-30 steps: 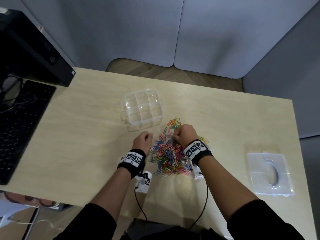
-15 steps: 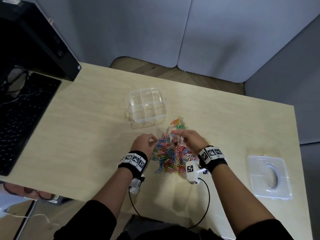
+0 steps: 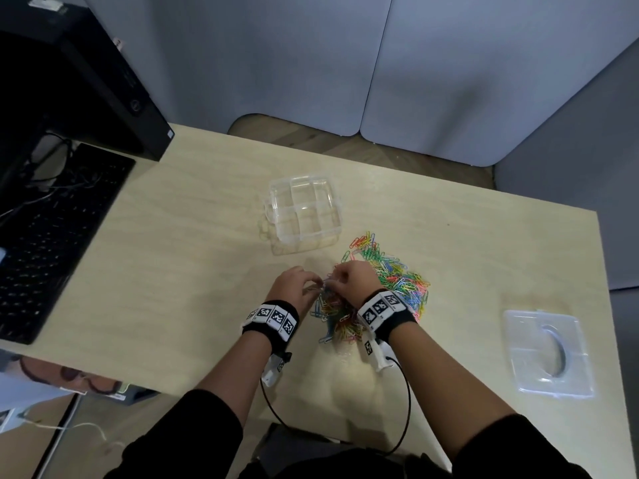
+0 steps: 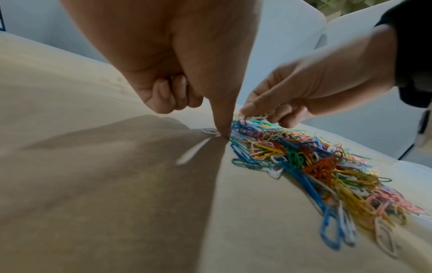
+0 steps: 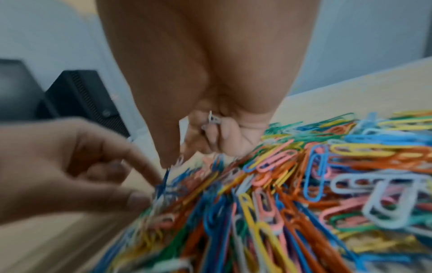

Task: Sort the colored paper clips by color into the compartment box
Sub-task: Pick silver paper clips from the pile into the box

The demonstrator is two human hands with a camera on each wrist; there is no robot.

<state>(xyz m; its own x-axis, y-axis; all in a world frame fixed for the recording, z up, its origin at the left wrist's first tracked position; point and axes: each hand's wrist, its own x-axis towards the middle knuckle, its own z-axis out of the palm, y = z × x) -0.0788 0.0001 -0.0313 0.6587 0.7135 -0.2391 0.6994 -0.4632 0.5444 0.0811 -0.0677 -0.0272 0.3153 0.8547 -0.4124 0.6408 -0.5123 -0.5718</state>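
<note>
A heap of colored paper clips (image 3: 390, 281) lies on the table just right of center. The clear compartment box (image 3: 304, 209) stands open behind it, and its cells look empty. My left hand (image 3: 316, 283) is at the heap's left edge, thumb and index closing on a clip (image 5: 161, 182), other fingers curled. One left fingertip (image 4: 223, 133) touches down beside a white clip (image 4: 210, 131). My right hand (image 3: 337, 278) works at the same spot, its fingertips (image 4: 247, 112) in the clips. Its curled fingers hold white clips (image 5: 214, 120) in the palm.
The box's clear lid (image 3: 549, 354) lies flat at the right, near the table's edge. A black keyboard (image 3: 52, 236) and a black computer case (image 3: 103, 81) stand at the left. Grey partition panels (image 3: 380, 63) close off the back.
My right hand has come left across the heap, and the two hands now meet at its left edge. The view has shifted, so box and heap sit further right in the picture.
</note>
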